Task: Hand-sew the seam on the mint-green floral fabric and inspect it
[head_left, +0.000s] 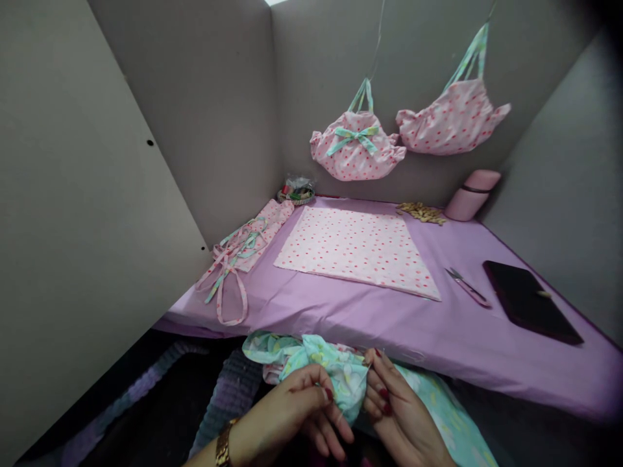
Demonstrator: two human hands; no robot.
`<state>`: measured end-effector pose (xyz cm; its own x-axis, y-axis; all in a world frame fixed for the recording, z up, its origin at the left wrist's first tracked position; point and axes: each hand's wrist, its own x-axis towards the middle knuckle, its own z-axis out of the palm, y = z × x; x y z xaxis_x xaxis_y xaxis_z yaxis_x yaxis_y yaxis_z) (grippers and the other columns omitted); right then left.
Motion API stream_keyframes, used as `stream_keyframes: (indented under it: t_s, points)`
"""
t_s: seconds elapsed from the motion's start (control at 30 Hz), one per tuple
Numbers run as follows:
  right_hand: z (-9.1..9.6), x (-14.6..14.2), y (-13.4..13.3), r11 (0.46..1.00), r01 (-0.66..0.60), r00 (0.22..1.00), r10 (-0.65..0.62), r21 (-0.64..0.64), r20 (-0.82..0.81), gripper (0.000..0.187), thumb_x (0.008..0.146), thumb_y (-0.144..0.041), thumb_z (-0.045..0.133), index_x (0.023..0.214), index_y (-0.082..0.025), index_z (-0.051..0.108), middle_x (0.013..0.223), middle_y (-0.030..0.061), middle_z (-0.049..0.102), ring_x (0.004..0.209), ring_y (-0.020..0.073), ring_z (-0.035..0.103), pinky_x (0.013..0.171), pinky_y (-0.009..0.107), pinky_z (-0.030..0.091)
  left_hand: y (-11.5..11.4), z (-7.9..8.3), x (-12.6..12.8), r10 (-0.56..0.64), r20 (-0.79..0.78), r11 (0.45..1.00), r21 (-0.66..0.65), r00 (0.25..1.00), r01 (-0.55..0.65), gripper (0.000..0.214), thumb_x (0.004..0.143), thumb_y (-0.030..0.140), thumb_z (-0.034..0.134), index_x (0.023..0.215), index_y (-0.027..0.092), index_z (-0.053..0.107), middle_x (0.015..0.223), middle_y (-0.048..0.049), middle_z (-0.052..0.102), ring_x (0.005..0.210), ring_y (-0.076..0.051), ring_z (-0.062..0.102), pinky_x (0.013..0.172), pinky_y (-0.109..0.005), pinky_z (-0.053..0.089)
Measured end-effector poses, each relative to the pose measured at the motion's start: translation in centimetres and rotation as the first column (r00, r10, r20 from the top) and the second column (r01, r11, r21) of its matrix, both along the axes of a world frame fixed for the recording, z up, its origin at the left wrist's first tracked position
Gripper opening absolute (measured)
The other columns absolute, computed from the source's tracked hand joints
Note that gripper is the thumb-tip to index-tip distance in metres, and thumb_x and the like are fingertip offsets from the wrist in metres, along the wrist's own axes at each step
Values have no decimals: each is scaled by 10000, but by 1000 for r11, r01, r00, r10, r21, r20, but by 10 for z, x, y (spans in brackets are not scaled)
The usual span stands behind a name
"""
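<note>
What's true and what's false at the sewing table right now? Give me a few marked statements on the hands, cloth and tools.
1. The left hand and right hand both hold the mint patterned fabric at the table's front edge. True.
2. The pink dotted cloth lies flat on the purple cover. True.
3. The scissors lie left of the dotted cloth. False: they lie right of it, beside the dark tablet.
4. Three bags hang on the back wall. False: only two, a bag with a bow and a bag without one.
5. The gold band is on the right wrist. False: it is on the left.
</note>
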<state>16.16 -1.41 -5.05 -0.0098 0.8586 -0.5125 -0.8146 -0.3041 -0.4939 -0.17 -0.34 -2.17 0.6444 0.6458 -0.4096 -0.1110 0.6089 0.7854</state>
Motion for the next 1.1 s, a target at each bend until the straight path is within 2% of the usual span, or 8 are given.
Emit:
stream_keyframes:
  t_s: [0.17,0.33,0.47,0.7,0.83,0.93,1.03,1.1]
  points:
    - [3,-4,-1,996,-66,995,60,60,84,380,571,-363,823,751,-167,552,472,-115,326,396,3,201,371,139,171,5,-8,1,70,-212,971,237,975,-18,371,791,470,522,999,171,453,477,20,583,340,-92,491,338,-140,316]
    - [3,-9,-2,991,-112,988,103,70,116,387,588,-385,808,740,-174,522,468,-118,313,402,8,173,388,161,139,10,5,2,194,-487,835,537,851,118,461,799,408,544,1226,235,506,419,81,440,343,-70,352,358,-157,212]
    - [2,-11,-2,987,-139,982,128,78,136,388,587,-392,805,723,-170,517,462,-114,329,396,7,174,391,172,126,12,13,4,233,-506,723,661,831,199,269,809,335,543,1039,266,665,541,43,542,480,-76,367,456,-182,236]
    - [0,-12,-3,984,-157,981,145,86,131,360,621,-389,782,721,-166,517,472,-109,338,399,9,175,390,173,124,13,13,1,232,-540,704,667,809,243,200,811,283,531,767,181,698,611,15,580,579,-105,468,551,-201,308]
    - [2,-14,-4,986,-148,981,137,75,134,402,585,-407,798,719,-169,503,447,-122,321,388,6,161,384,167,112,13,14,-2,330,-485,666,728,810,164,175,795,281,554,727,175,675,850,-37,573,808,-151,530,710,-215,369]
    - [2,-15,-3,986,-151,979,140,71,147,409,579,-415,798,718,-170,501,443,-123,323,380,3,170,382,164,113,12,10,-1,268,-441,738,666,856,111,197,817,309,516,758,166,638,890,-51,583,704,-133,548,635,-215,391]
    - [1,-16,-2,984,-164,977,153,67,148,401,589,-418,790,718,-169,504,442,-123,326,376,3,176,384,166,114,11,2,0,132,-363,871,487,923,67,253,840,378,464,802,152,573,645,-15,584,513,-108,501,509,-206,362]
    - [0,-16,-3,984,-168,977,156,67,147,396,594,-418,787,720,-169,507,442,-123,326,377,3,173,384,166,110,11,-2,2,104,-281,917,399,954,17,275,826,408,479,800,143,545,569,6,555,511,-106,497,520,-205,369]
